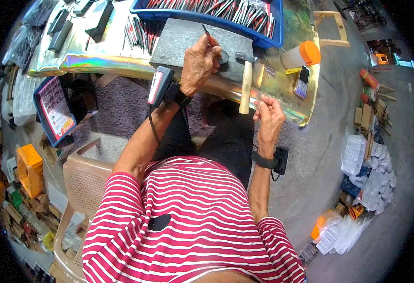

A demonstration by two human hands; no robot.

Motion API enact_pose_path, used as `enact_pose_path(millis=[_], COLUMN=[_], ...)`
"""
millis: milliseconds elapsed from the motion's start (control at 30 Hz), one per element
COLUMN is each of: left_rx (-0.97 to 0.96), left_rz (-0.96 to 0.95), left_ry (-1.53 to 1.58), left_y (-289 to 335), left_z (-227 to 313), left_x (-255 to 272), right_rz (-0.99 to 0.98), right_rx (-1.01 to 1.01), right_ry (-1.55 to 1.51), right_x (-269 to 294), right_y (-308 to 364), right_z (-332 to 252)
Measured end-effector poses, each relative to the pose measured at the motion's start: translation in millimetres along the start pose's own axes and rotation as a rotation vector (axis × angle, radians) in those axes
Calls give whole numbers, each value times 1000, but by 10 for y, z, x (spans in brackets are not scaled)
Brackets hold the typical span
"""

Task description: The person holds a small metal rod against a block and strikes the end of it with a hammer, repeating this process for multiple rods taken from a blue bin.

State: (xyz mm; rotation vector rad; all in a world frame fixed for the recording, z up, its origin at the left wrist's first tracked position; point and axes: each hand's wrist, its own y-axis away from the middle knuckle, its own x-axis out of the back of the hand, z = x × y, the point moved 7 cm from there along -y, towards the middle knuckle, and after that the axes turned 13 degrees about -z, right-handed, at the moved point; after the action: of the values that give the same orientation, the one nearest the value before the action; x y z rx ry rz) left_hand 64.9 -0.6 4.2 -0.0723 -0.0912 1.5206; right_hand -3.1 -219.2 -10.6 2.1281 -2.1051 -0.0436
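Wide fisheye camera, head-worn, facing downward from above the wearer. The shirt (193, 212) lies nearest; the left hand (200, 66) and right hand (269, 118) sit farther out; the table (297, 23) spans the top.

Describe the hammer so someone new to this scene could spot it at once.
On the shiny table, find the big blue tray, then the grey slab in front. The hammer lies at the slab's right side, its handle pointing toward the person. Its pale wooden handle sets it apart from the orange-lidded bottle nearby.
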Motion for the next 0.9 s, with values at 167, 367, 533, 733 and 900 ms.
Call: enact_pose_path(millis=[167,367,533,733,900], left_rx=[3,5,0,-44,-119], left_rz=[3,19,32,19,-30], left_ry=[32,85,135,33,-26], left_y=[-1,2,9,16,4], left_z=[-22,-39,-57,0,29], left_x=[-3,1,1,3,-7], right_rz=[0,-32,-117,-148,-289], right_rx=[8,-17,18,265,-11], right_ry=[27,104,179,489,114], right_x=[-45,-112,-170,-312,-387], right_y=[-19,-48,-76,-84,-136], right_z=[1,28,75,-80,128])
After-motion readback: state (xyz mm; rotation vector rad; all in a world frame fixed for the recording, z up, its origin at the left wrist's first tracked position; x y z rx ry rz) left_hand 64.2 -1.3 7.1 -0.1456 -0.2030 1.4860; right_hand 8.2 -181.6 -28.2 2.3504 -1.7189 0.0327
